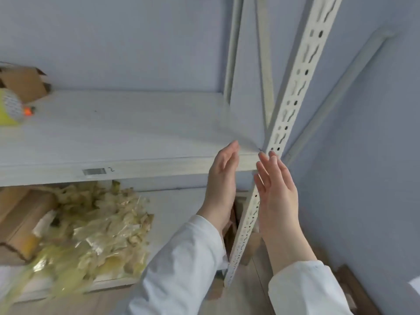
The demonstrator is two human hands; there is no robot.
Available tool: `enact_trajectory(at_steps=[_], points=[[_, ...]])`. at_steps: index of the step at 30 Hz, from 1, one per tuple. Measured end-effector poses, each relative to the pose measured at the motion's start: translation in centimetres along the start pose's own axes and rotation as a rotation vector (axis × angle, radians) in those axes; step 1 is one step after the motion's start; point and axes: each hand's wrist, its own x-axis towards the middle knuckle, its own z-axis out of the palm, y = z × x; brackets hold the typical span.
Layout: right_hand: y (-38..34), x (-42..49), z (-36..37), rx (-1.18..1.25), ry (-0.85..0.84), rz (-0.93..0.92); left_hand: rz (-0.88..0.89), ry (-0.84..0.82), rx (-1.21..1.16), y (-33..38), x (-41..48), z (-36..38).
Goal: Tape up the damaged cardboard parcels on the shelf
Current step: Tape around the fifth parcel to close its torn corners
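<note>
Sleeves: white sleeves (181, 264) cover both forearms, rising from the bottom edge.
Left hand: the left hand (223, 178) is raised edge-on, fingers straight and held together, holding nothing; its fingertips reach the front edge of the shelf board.
Right hand: the right hand (278, 194) is up just right of it, fingers straight and slightly apart, holding nothing.
Upright: a white perforated upright (285, 119) runs between the two hands; whether either hand touches it cannot be told.
Lower level: crumpled clear bags (95, 228) of pale yellowish stuff lie beside brown cardboard boxes (20, 221) at the left.
Shelf edge: a small grey label (94, 171) with a "2" next to it.
Shelf board: the white shelf board (127, 123) is at hand height.
Parcel: a cardboard parcel (25, 84) with a torn edge sits at the far left of the board, well apart from both hands, behind a yellow-green object (10, 110), blurred.
Wall: a blue-grey wall (113, 37) behind.
</note>
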Motion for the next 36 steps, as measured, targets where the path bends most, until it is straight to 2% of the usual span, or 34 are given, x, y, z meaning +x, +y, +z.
enact_trajectory(at_steps=[2, 6, 11, 18, 31, 36], points=[[0.7, -1.4, 4.8, -0.007, -0.093, 0.014, 0.059, 0.097, 0.000, 2.1, 0.2, -4.9], [2.3, -3.3, 11.6, 0.031, -0.232, 0.031, 0.120, 0.187, 0.022, 5.8, 0.2, -11.5], [5.9, -7.1, 23.9, 0.034, -0.421, 0.072, 0.228, 0.299, 0.073, 10.7, 0.3, -24.4], [11.3, -10.6, 36.6, -0.030, -0.571, 0.122, 0.264, 0.431, 0.103, 14.2, 0.8, -39.0], [18.6, -8.5, 53.5, -0.169, -0.754, 0.393, 0.283, 0.729, 0.179, 18.9, 7.1, -56.5], [21.6, -8.1, 59.4, -0.248, -0.733, 0.526, 0.290, 0.822, 0.263, 20.2, 8.8, -62.6]])
